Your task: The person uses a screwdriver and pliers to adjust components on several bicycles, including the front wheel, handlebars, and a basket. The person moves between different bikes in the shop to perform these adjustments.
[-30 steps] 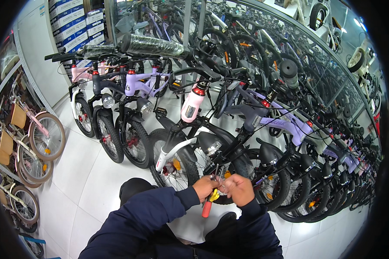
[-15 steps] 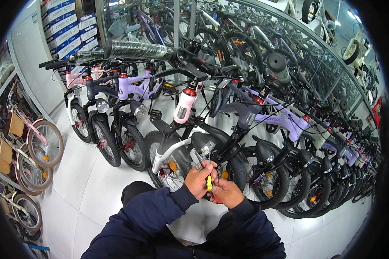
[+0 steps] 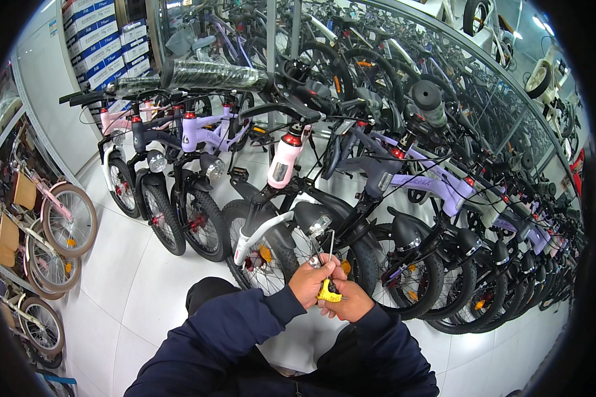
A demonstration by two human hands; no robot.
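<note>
Both my hands meet low in the middle of the head view, in front of a pink bicycle (image 3: 283,162) with a front wheel and black fender. My right hand (image 3: 352,303) is closed round a yellow-and-black folding hex key set (image 3: 330,292). A thin metal key stands up from it. The fingers of my left hand (image 3: 309,280) are closed on this key, near its base. A small silvery piece shows by the left fingertips; I cannot make out what it is. Just beyond the hands is a black cone-shaped headlight (image 3: 313,219) with a clear lens.
A row of children's bicycles runs to the right, among them a purple one (image 3: 437,188). More bikes stand behind a glass partition (image 3: 404,46). Bikes with brown tyres (image 3: 69,220) are at the left, stacked boxes (image 3: 99,46) at the back left. White tiles (image 3: 112,291) cover the floor.
The hex key set has turned in my hands: its yellow body now lies broader and the metal key stands out more clearly. Both hands have shifted slightly to the right.
</note>
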